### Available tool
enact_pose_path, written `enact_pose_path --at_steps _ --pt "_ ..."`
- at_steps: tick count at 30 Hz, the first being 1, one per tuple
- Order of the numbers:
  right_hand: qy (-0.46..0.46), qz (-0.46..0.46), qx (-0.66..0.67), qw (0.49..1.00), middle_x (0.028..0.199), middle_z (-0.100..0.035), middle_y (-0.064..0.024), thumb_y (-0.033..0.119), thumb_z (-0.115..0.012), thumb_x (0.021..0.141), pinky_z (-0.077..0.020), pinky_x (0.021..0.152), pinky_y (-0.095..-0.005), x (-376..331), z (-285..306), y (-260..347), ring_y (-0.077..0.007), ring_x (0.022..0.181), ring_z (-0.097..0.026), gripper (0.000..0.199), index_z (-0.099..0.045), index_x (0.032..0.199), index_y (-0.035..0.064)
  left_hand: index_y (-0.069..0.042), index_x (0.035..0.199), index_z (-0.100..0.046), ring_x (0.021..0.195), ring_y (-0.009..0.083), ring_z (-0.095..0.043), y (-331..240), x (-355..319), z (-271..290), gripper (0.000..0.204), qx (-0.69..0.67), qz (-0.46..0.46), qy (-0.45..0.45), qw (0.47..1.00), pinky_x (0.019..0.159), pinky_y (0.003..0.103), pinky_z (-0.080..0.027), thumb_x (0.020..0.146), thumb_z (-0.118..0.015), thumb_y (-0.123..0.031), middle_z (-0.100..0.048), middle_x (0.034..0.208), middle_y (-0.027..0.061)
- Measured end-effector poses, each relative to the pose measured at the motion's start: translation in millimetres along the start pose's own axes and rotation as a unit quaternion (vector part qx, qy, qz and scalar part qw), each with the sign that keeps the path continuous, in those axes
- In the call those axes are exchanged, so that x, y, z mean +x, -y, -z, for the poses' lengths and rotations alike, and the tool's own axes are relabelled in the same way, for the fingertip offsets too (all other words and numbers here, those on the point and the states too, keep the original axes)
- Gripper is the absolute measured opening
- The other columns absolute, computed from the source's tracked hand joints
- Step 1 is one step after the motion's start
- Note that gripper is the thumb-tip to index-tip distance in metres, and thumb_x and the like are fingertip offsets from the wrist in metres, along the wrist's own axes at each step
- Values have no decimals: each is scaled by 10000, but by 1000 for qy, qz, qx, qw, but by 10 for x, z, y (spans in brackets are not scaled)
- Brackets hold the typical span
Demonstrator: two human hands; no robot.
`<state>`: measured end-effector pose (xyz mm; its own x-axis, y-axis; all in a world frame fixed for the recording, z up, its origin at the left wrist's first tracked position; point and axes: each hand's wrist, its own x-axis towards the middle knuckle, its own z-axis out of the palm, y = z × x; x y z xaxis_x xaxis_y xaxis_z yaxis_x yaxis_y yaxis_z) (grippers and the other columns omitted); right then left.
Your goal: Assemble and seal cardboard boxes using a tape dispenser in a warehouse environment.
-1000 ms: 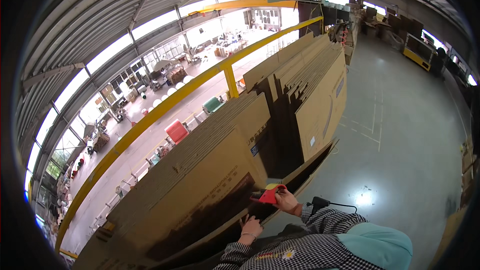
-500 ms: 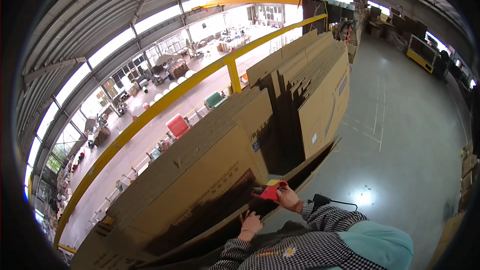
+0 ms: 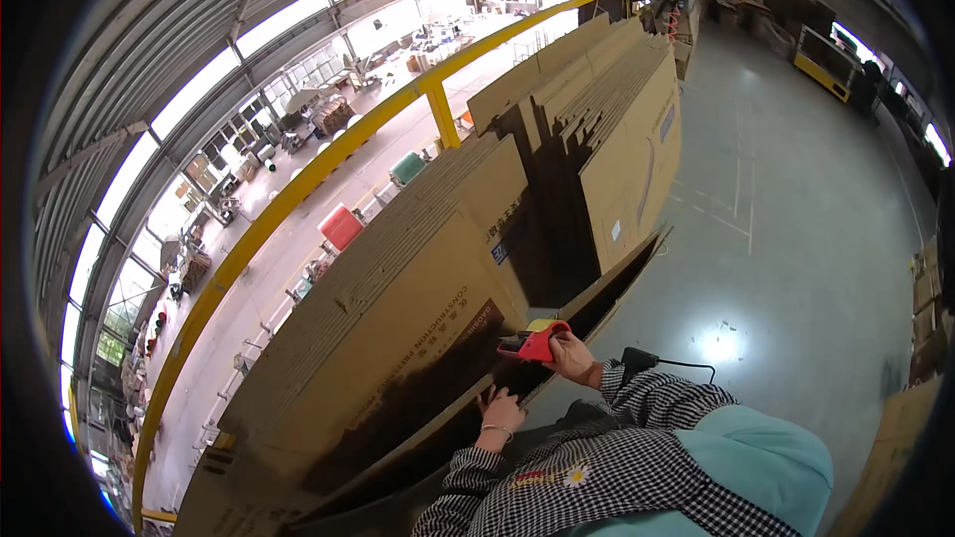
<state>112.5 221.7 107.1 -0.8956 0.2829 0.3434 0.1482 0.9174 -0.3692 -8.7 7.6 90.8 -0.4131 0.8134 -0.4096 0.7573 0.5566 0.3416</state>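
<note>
While the right hand (image 3: 572,358) grips a red tape dispenser (image 3: 535,347) by its rear end, with fingers closed around it, the tool sits just in front of the nearest stack of flattened cartons (image 3: 418,338), above the dark gap along the foremost cardboard sheet (image 3: 634,276). A yellowish tape roll (image 3: 543,325) shows at the top of the dispenser, and its dark front end points left.

Below and to the left, the left hand (image 3: 501,411) reaches over that foremost sheet with fingers partly spread against the dark inner side; whether it pinches the edge, I cannot tell. A thin bracelet (image 3: 499,429) circles its wrist. At the right wrist sits a black device (image 3: 638,360) with a cable trailing right. Both forearms wear checked sleeves (image 3: 668,395).

Further along, a second carton stack (image 3: 629,154) leans beside the first, a dark recess between them. Behind both runs a yellow railing (image 3: 298,194), and past it, lower down, lie a red roll (image 3: 340,227) and a green roll (image 3: 406,168). To the right stretches a glossy grey floor (image 3: 796,229) with pale painted lines.
</note>
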Motion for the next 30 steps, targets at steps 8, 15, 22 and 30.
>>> enact_pose_path --at_steps 8,15,22,30 --pt "66 -1 -18 998 1008 -658 -139 289 -697 833 -355 1042 -396 76 50 134 -286 1090 -590 367 -537 1058 48 -142 1197 -682 1415 307 -304 166 -15 -139 471 5 10 -8 1000 1150 630 -84 771 -628 -336 -470 1439 104" --pt "69 -12 -4 998 1041 -658 -151 276 -691 838 -349 1053 -405 74 76 100 -295 1103 -585 390 -533 1115 50 -155 1254 -655 1451 308 -227 -5 -43 119 464 16 19 31 999 1151 639 -72 819 -633 -313 -403 1496 92" --pt "48 3 -2 999 1031 -641 -133 287 -700 819 -353 1039 -407 141 2 81 -291 1086 -587 388 -546 1083 47 -144 1196 -680 1408 318 -312 151 16 -83 467 22 3 -21 1000 1133 630 -110 774 -632 -338 -472 1430 101" --pt "63 1 12 998 1031 -639 -118 287 -696 817 -356 1020 -399 115 91 113 -273 1077 -594 434 -542 1149 55 -194 1250 -652 1439 317 -250 141 -9 -119 468 27 8 -4 1000 1139 645 -80 827 -653 -395 -446 1454 82"
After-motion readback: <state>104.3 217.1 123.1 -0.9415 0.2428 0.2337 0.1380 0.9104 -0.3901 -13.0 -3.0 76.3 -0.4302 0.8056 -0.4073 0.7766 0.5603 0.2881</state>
